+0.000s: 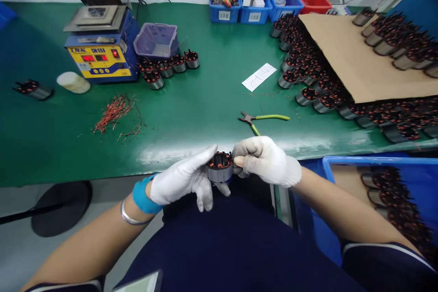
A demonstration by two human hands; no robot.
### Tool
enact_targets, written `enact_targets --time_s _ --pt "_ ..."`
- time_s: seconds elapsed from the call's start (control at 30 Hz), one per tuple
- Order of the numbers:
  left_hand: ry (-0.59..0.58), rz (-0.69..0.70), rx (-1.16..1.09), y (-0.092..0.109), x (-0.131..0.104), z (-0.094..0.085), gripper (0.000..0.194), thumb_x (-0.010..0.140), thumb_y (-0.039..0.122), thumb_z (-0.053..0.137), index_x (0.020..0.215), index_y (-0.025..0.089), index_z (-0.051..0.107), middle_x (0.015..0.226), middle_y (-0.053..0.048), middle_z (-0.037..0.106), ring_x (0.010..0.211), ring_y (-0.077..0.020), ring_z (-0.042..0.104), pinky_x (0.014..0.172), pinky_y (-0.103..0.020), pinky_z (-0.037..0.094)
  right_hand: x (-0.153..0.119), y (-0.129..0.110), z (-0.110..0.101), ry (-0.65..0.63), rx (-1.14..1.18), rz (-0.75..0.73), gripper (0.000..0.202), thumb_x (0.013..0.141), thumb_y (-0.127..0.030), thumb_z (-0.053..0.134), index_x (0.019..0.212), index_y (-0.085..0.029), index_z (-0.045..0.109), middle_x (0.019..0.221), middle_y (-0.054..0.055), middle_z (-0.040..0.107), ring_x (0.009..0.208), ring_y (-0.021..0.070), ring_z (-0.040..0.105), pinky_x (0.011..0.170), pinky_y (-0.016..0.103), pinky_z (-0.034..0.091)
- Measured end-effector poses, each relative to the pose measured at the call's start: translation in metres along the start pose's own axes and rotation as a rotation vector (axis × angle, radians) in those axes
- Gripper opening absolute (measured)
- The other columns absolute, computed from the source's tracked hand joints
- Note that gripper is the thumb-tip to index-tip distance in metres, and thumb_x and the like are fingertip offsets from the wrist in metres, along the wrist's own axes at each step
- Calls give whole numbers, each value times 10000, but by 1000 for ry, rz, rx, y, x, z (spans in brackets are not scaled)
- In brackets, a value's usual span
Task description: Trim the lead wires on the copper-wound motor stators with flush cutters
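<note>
Just in front of the bench edge, my gloved left hand [190,178] grips a motor stator [220,169], a metal ring with copper windings and dark insulation, thumb on one side and fingers beneath. My gloved right hand [256,159] is closed at the stator's right side, thumb and forefinger pinched together. Whatever lies in that pinch is too small or hidden to make out. Side cutters with green handles [253,118] rest on the bench a little beyond my right hand.
On the green bench [205,100] lie copper wire scraps [114,112] and a paper slip [259,76]. A blue solder pot [99,50] stands back left, near a purple bin [156,41]. Many stators [290,77] crowd the right, some on cardboard [342,54]. A blue crate [376,160] sits below.
</note>
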State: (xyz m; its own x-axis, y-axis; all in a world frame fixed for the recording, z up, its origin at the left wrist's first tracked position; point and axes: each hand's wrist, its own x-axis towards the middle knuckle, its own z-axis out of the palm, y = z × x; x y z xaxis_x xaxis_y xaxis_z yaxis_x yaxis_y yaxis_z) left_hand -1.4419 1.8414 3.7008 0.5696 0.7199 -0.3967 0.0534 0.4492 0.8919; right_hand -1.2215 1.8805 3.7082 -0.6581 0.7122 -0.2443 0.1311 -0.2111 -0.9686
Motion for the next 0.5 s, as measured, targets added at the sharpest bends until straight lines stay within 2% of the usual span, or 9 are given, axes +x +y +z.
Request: enact_targets --time_s 0.07,0.1,0.2,0.27,0.3,0.33,0.4,0.47,0.5 --pt "-126 -159 -113 8 -3 1 542 928 584 348 1093 105 542 694 -100 665 393 -145 566 338 -227 432 0 -1 0 1 -23 -6 192 820 -305 630 730 -136 609 615 0 581 512 91 525 470 206 444" --pt "-104 -155 -132 11 -6 2 483 912 526 459 1191 133 484 719 -80 665 418 -133 576 350 -203 430 0 -1 1 1 -6 -2 199 817 -312 634 730 -135 610 617 2 587 509 90 529 468 205 447" --pt "80 217 44 14 -13 5 650 806 335 688 1349 264 338 1113 -128 635 770 -184 691 567 -273 580 3 2 4 8 160 58 247 785 -365 675 737 -133 605 628 14 624 491 90 551 461 203 463" --pt "175 528 327 12 -18 5 648 742 321 743 1306 295 424 1443 -156 397 1098 -273 624 842 -435 584 5 4 6 9 286 109 301 742 -408 718 743 -131 600 614 15 635 461 89 554 439 196 459" --pt "183 673 535 10 -19 4 596 715 332 762 1244 292 491 1500 -135 320 1188 -307 565 925 -481 546 6 5 7 6 330 122 324 722 -422 736 742 -130 597 599 10 632 445 88 551 425 191 452" --pt "171 806 759 8 -20 3 517 693 341 777 1155 282 553 1499 -110 328 1220 -317 536 964 -493 523 6 6 8 -2 358 125 335 713 -429 745 742 -131 596 584 4 626 434 87 547 414 185 444" --pt "145 1032 1103 5 -18 0 309 678 307 785 924 254 605 1371 -58 483 1178 -281 550 958 -452 530 4 5 8 -26 367 112 325 729 -425 737 743 -133 595 581 -1 623 435 87 550 409 180 436" --pt "324 1102 1049 3 -13 -3 170 745 301 726 804 236 580 1199 -27 589 1100 -228 581 928 -405 541 1 3 7 -47 307 71 287 774 -399 700 736 -134 597 612 8 635 464 89 565 426 182 440" --pt "449 996 857 3 -9 -4 142 805 345 661 802 231 577 1148 -30 609 1051 -211 603 902 -398 550 -1 2 6 -53 251 41 268 801 -382 673 733 -134 600 631 15 641 485 91 572 439 185 442"
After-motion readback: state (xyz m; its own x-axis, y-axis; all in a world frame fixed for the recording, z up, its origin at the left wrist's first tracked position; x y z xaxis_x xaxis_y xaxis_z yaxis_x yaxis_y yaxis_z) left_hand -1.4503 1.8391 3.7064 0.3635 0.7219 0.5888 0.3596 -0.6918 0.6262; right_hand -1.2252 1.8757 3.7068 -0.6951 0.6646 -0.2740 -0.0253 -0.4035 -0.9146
